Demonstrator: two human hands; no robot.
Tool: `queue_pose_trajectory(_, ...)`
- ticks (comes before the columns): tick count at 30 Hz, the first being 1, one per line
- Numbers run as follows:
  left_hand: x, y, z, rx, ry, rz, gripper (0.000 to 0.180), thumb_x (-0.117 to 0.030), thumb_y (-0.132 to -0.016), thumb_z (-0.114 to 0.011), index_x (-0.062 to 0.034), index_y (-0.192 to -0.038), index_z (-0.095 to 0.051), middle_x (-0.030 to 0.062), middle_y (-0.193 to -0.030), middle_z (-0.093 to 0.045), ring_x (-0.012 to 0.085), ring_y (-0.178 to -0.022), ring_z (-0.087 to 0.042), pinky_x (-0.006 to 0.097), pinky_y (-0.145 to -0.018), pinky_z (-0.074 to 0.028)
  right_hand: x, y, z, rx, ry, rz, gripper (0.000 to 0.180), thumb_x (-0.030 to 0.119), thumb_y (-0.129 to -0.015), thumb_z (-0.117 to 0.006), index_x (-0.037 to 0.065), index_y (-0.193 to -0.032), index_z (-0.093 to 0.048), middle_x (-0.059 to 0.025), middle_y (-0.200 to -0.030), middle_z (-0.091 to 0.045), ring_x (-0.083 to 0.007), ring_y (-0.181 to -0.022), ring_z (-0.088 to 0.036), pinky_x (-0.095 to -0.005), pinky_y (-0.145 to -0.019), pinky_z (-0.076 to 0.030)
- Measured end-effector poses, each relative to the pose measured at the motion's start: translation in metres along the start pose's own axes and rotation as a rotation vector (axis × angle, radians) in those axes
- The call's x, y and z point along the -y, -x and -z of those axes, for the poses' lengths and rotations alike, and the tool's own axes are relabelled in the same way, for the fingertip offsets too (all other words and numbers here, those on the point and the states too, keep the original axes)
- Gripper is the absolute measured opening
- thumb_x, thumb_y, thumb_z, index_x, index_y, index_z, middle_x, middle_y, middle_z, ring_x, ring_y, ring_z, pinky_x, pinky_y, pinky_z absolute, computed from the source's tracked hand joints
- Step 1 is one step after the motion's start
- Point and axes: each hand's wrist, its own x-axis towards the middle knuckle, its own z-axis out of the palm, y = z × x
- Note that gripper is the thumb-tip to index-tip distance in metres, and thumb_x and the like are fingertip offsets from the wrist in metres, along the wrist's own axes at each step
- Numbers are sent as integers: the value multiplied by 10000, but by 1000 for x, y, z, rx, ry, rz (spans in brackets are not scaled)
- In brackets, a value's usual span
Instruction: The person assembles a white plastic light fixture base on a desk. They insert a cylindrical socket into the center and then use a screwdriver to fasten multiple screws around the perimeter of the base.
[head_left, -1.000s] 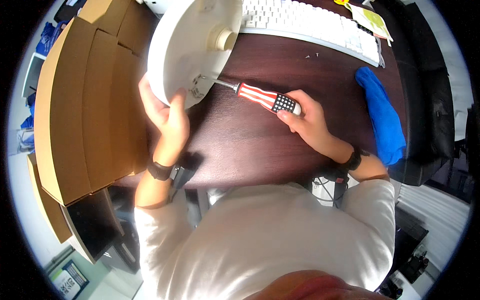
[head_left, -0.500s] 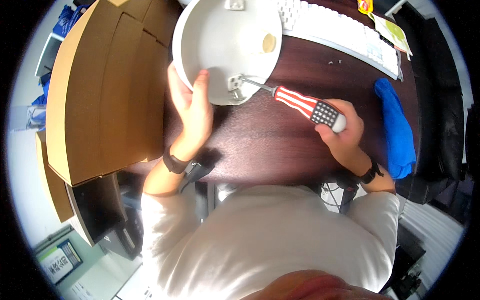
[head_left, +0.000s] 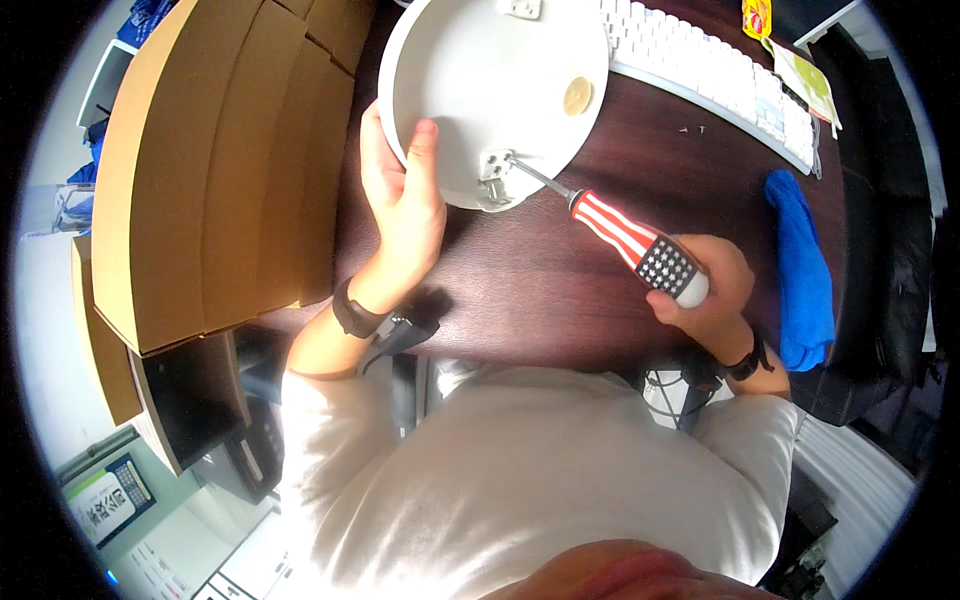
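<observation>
A round white shell [head_left: 470,75], like a shallow bowl, is tilted with its inside facing me. My left hand [head_left: 410,195] grips its lower left rim, thumb inside and fingers behind. Near the lower rim sits a small white bracket [head_left: 494,165] with holes and a metal clip [head_left: 492,190] beside it. My right hand [head_left: 715,285] is wrapped around the handle end of a screwdriver [head_left: 615,228] with a red-and-white striped, starred grip. The screwdriver's tip meets the bracket at its right side. A yellowish round disc [head_left: 578,96] is on the shell's inner right wall.
A white keyboard [head_left: 715,82] lies at the far right, with two tiny screws [head_left: 693,129] before it. A blue cloth [head_left: 803,275] rests along the right table edge. Tall cardboard [head_left: 215,180] stands at the left. Small packets [head_left: 800,80] lie at the back right.
The view has shifted, so the table things appear moved slightly. The screwdriver tip stays at the bracket, its handle angled a little more downward. Both hands keep their hold.
</observation>
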Motion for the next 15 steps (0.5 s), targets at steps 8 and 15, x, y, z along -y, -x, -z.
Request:
queue_pose_trajectory(8,0,2,1,12,-9,-26,294,-132,-905,-519,9,-1139,-410,68,-1022,-515,108,-921,-482,248,-821,-398,-1,-5,-9,16,34,56,346,296,-620,-738,52,-770,-544,-81,-600,-536,-236,-499,-555,-313,-455,-421)
queue_pose_trajectory(15,1,4,2,-11,-120,-180,314,-56,-870,-532,13,-1149,-407,65,-1020,-501,110,-917,-479,251,-816,-398,2,4,-26,156,-29,-104,272,269,-669,-691,64,-715,-519,-62,-529,-497,-241,-430,-525,-325,-432,-412)
